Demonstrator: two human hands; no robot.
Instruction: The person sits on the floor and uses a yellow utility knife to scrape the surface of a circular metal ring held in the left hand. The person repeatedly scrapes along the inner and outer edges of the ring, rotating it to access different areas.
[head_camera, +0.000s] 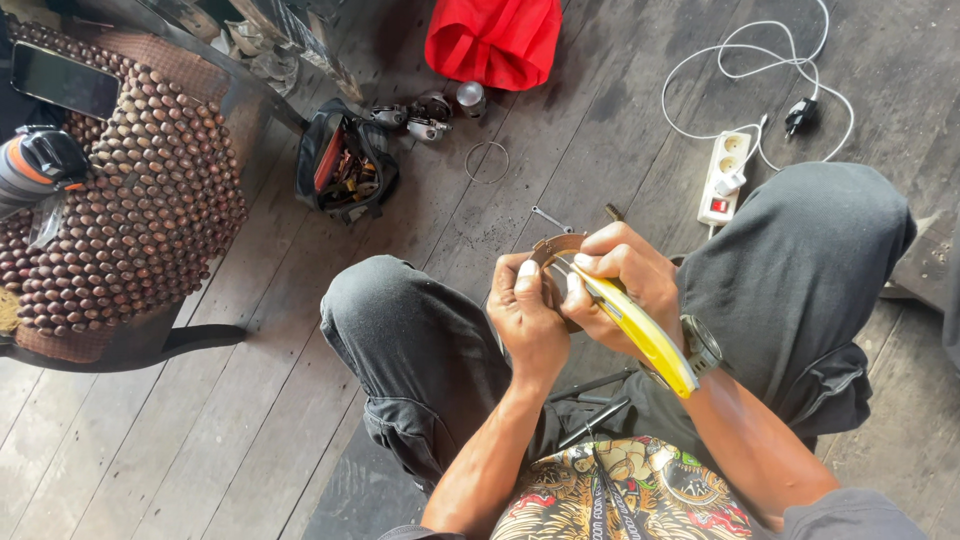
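My left hand (526, 315) grips a round brownish metal ring part (556, 246) between my knees, thumb on its rim. My right hand (627, 278) holds a yellow-handled tool (645, 335), its tip pressed against the ring; the handle runs back along my wrist past a wristwatch (700, 345). Both hands touch over the part, above the dark wooden floor. The tool's tip is hidden by my fingers.
A small open black tool bag (343, 165) lies ahead on the left. Small metal parts (425, 115), a wire ring (487, 162), a small wrench (550, 219), a red cloth (493, 38), and a white power strip with cable (727, 175) lie on the floor. A beaded seat (130, 200) holds a phone (64, 80).
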